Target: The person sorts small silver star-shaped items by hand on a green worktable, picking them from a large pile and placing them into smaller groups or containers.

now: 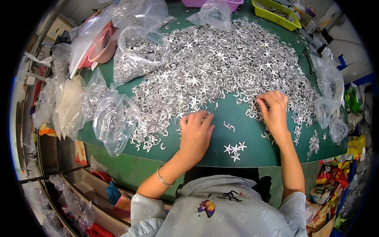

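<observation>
**Left grip [196, 132] and right grip [274, 110] lay at the near edge of a silvery heap [221, 59]**

The left grip was turned palm down with its fingers curled over the heap's front edge; whether it was clamped on a piece could not be told, since the back of the hand hid the fingertips. The right grip reached in farther, its thumb and forefinger bent toward each other over the heap's right part, and whether they had closed on anything could not be made out either. The two grips were well apart.

Between them, on a bare stretch of the green desk [258, 156], lay a few small curved pieces [231, 128]. Nearer the person, four star-shaped pieces [235, 157] sat close together. A small cluster [314, 143] of silvery bits lay off to the right, near the desk's front edge.

The heap itself, a mix of curved and star-shaped pieces, spread across the middle of the desk beyond both grips. At its left stood a large clear bag [136, 59] filled with similar pieces, and a smaller clear bag [113, 122] rested nearer the front edge. A pink bowl [103, 52] was behind, on the left. At the far side were a purple basket [235, 4] and, to its right, a yellow-green tray [276, 19].
</observation>
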### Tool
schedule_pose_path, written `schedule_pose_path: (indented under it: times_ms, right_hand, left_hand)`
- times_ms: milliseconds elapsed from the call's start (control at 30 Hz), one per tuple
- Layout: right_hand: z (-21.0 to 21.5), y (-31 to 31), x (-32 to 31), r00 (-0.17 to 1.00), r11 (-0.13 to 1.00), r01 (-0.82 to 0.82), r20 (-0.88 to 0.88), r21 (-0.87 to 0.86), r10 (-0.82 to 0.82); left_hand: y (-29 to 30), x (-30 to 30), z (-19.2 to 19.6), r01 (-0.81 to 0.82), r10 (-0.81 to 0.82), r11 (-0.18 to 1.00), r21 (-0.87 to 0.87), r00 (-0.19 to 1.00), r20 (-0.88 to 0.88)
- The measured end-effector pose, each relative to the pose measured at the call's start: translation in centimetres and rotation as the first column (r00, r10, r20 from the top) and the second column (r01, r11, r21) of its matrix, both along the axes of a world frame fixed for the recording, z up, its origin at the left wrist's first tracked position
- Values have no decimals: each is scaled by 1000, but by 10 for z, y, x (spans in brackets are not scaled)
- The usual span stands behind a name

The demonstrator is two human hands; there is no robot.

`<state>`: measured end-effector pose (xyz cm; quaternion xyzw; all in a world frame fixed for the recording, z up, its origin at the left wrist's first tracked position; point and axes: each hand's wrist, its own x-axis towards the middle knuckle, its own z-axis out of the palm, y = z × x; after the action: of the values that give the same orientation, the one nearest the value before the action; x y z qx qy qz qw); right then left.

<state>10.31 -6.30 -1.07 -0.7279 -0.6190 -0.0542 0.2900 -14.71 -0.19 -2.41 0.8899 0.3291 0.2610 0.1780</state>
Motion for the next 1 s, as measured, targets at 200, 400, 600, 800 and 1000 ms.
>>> schedule_pose_path:
  times_ms: [200,400,600,800,1000]
  right_hand:
    - [-16,21,-23,982,994,-86,161,-60,95]
    - [10,4,-40,991,992,-117,-55,43,119]
    - [28,-14,-84,855,922,-388,-375,-5,358]
    - [25,-15,-80,855,946,-323,-435,-21,282]
    - [17,-25,-73,844,902,-409,-431,-137,318]
  left_hand:
    - [-9,4,4,25,-25,999,-20,1000,3]
    - [-21,-3,8,-3,27,989,-148,987,158]
    - [-26,3,4,61,-6,986,-158,945,326]
    - [1,-45,-1,-228,368,903,-364,848,382]
    - [55,-128,12,23,771,636,-771,-60,634]
